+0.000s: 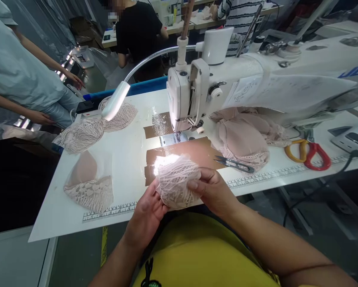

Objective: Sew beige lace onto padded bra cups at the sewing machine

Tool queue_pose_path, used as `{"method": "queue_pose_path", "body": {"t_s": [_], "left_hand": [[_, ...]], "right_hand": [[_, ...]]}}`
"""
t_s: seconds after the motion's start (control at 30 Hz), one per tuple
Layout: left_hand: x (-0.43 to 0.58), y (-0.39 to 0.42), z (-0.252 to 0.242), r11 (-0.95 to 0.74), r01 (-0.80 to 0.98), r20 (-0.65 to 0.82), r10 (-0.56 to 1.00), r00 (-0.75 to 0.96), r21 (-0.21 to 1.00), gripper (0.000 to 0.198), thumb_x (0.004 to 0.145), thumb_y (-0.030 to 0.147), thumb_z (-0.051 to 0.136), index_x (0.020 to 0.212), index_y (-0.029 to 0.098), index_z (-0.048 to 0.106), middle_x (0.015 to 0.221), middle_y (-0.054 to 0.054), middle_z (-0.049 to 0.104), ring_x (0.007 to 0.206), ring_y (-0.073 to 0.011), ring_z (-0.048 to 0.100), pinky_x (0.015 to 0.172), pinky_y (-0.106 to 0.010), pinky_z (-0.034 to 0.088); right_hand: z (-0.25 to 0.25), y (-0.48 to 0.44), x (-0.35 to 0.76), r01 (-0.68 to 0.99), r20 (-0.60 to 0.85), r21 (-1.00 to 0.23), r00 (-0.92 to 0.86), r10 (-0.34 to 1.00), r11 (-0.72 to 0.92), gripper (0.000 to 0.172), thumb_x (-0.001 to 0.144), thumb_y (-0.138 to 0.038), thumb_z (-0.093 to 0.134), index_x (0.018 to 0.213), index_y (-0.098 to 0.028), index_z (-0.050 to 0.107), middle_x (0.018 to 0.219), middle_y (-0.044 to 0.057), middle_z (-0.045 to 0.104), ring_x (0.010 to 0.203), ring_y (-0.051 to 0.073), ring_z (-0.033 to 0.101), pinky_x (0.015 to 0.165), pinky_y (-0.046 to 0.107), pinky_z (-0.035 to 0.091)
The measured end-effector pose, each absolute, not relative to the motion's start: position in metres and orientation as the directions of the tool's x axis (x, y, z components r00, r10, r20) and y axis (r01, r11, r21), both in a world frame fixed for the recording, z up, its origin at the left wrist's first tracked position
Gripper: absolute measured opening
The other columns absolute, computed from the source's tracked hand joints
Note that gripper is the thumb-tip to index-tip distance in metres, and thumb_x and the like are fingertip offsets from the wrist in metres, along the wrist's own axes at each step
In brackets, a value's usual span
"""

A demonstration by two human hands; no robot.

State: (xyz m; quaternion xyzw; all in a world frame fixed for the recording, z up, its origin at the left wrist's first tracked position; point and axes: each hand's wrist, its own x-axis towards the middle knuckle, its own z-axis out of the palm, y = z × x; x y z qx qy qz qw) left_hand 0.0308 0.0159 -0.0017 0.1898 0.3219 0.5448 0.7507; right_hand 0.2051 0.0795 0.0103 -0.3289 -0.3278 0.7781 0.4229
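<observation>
A pale pink lace bra cup (177,183) is held up in front of the sewing machine, over the table's near edge. My left hand (147,209) supports it from below and the left, its fingers partly hidden behind the lace. My right hand (216,193) pinches the cup's right edge between thumb and fingers. Beyond the cup, brown tape (185,153) covers part of the table below the needle area of the white sewing machine (186,95). Thread snips (235,164) lie on the table to the right of the tape.
Lace cups (86,133) lie at the back left, with another lace-edged cup (91,181) nearer. Beige pieces (241,135) are heaped right of the needle, beside red-and-yellow-handled scissors (309,153). A lamp (116,101) arches overhead. A person in light blue (26,71) stands left.
</observation>
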Motion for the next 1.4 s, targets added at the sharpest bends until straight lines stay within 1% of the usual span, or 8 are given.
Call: {"method": "queue_pose_path", "body": {"t_s": [0.17, 0.3, 0.47, 0.6, 0.7, 0.87, 1.07, 1.4], "left_hand": [[0.042, 0.032, -0.001, 0.226, -0.77, -0.453, 0.887, -0.092, 0.597, 0.031, 0.09, 0.029, 0.055, 0.118, 0.017, 0.062, 0.104, -0.007, 0.07, 0.1, -0.0208, 0.064, 0.088, -0.031, 0.051], [0.023, 0.033, -0.002, 0.22, -0.812, -0.563, 0.812, -0.156, 0.541, 0.018, 0.091, 0.029, 0.052, 0.089, 0.016, 0.066, 0.062, 0.002, 0.061, 0.051, -0.0087, 0.056, 0.05, -0.018, 0.048], [-0.009, 0.027, 0.015, -0.174, -0.476, -0.057, 0.9, -0.432, 0.862, 0.033, 0.067, 0.041, 0.078, 0.088, 0.019, 0.066, 0.075, 0.001, 0.062, 0.069, -0.0123, 0.059, 0.061, -0.021, 0.052], [-0.009, 0.021, 0.03, -0.046, -0.063, 0.051, 0.995, 0.086, 0.997, 0.081, 0.044, 0.03, 0.092, 0.118, 0.019, 0.062, 0.116, -0.01, 0.061, 0.11, -0.0293, 0.055, 0.096, -0.033, 0.045], [-0.003, 0.018, 0.026, 0.107, 0.069, -0.124, 0.939, 0.32, 0.992, 0.045, 0.07, 0.022, 0.077, 0.112, 0.021, 0.062, 0.099, -0.006, 0.063, 0.084, -0.02, 0.058, 0.074, -0.027, 0.047], [0.0, 0.013, 0.013, 0.081, 0.134, -0.123, 0.934, 0.336, 0.988, 0.009, 0.082, 0.023, 0.065, 0.088, 0.019, 0.059, 0.072, 0.002, 0.051, 0.062, -0.0102, 0.042, 0.057, -0.021, 0.036], [-0.003, 0.017, 0.02, 0.03, 0.171, -0.086, 0.94, 0.331, 0.985, 0.028, 0.082, 0.025, 0.065, 0.109, 0.022, 0.058, 0.096, -0.003, 0.061, 0.083, -0.0166, 0.055, 0.072, -0.025, 0.043], [0.005, 0.037, 0.021, 0.079, 0.236, -0.143, 0.952, 0.272, 0.969, 0.014, 0.087, 0.029, 0.058, 0.089, 0.017, 0.063, 0.073, -0.001, 0.056, 0.065, -0.0124, 0.047, 0.06, -0.022, 0.038]], "right_hand": [[0.005, 0.073, 0.201, -0.359, -0.239, -0.809, -0.524, 0.818, -0.466, 0.024, 0.062, -0.032, 0.084, 0.064, -0.016, 0.066, 0.065, -0.002, 0.066, 0.06, 0.012, 0.058, 0.062, 0.025, 0.049], [0.008, 0.079, 0.209, -0.449, -0.19, -0.814, -0.392, 0.9, -0.368, 0.029, 0.061, -0.034, 0.084, 0.06, -0.017, 0.061, 0.061, -0.004, 0.062, 0.059, 0.01, 0.055, 0.06, 0.022, 0.047], [0.03, 0.086, 0.217, -0.196, -0.116, -0.928, -0.655, 0.747, -0.316, 0.019, 0.068, -0.026, 0.079, 0.072, -0.017, 0.063, 0.069, -0.002, 0.062, 0.062, 0.01, 0.055, 0.058, 0.021, 0.045], [0.04, 0.082, 0.21, -0.014, -0.101, -0.981, -0.81, 0.577, -0.193, 0.011, 0.077, -0.024, 0.071, 0.079, -0.015, 0.064, 0.07, -0.001, 0.061, 0.063, 0.011, 0.054, 0.058, 0.021, 0.043], [0.037, 0.08, 0.205, 0.041, -0.042, -0.999, -0.781, 0.623, -0.016, 0.014, 0.081, -0.029, 0.068, 0.079, -0.016, 0.066, 0.07, 0.0, 0.062, 0.063, 0.012, 0.054, 0.057, 0.021, 0.043], [0.027, 0.078, 0.202, 0.007, 0.128, -0.984, -0.665, 0.736, 0.177, 0.013, 0.083, -0.024, 0.063, 0.072, -0.017, 0.064, 0.082, 0.003, 0.066, 0.072, 0.014, 0.059, 0.067, 0.025, 0.046], [0.02, 0.077, 0.197, 0.058, 0.064, -0.991, -0.603, 0.796, 0.123, 0.017, 0.08, -0.023, 0.062, 0.065, -0.018, 0.057, 0.072, 0.002, 0.065, 0.064, 0.014, 0.057, 0.058, 0.025, 0.044], [0.014, 0.085, 0.2, 0.149, -0.022, -0.985, -0.592, 0.806, 0.083, 0.017, 0.079, -0.026, 0.063, 0.066, -0.017, 0.06, 0.067, 0.002, 0.065, 0.059, 0.013, 0.055, 0.053, 0.024, 0.041]]}}
